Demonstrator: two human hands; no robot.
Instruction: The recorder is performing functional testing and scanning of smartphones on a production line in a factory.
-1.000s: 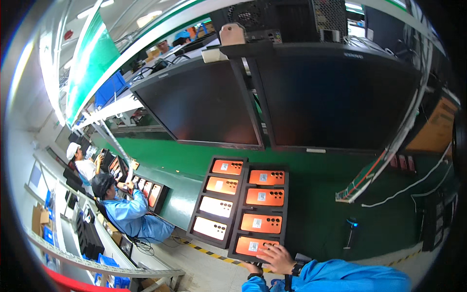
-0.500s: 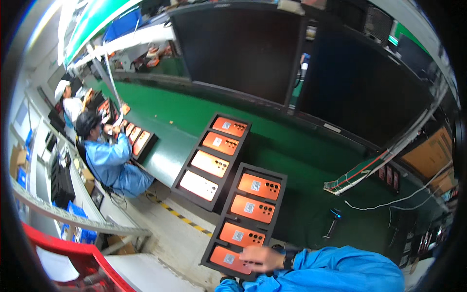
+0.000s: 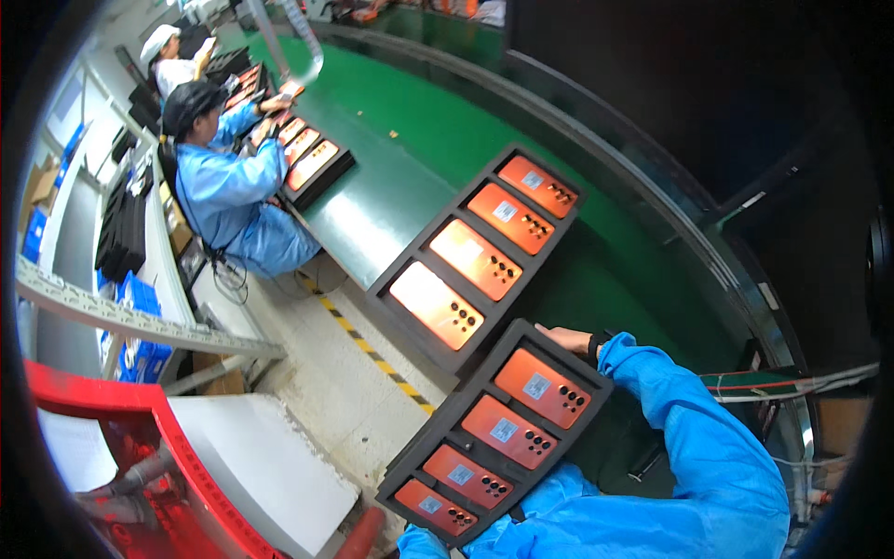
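Observation:
Close to me is a black tray (image 3: pixel 477 389) holding several orange phones (image 3: pixel 542 388) in slots. Their camera lenses face up, and each back carries a white label. My right hand (image 3: pixel 564 339) is closed round the tray's far end, its fingers partly hidden by the rim. Only the blue sleeve of my left arm shows, by the tray's near end; the left hand itself is out of sight. Just beyond, a second black tray (image 3: pixel 538 261) with several orange phones lies on the green bench, two of them bright with glare.
A co-worker in blue (image 3: pixel 223 177) sits at the bench's left side with another phone tray; a person in white (image 3: pixel 175 70) is farther back. Dark monitors (image 3: pixel 633 102) stand along the right. A red bin (image 3: pixel 177 466) and shelving (image 3: pixel 140 321) are at left.
My right hand has left the nearest phone and moved to the tray's far end. The view has turned left, and the near tray sits at a different angle.

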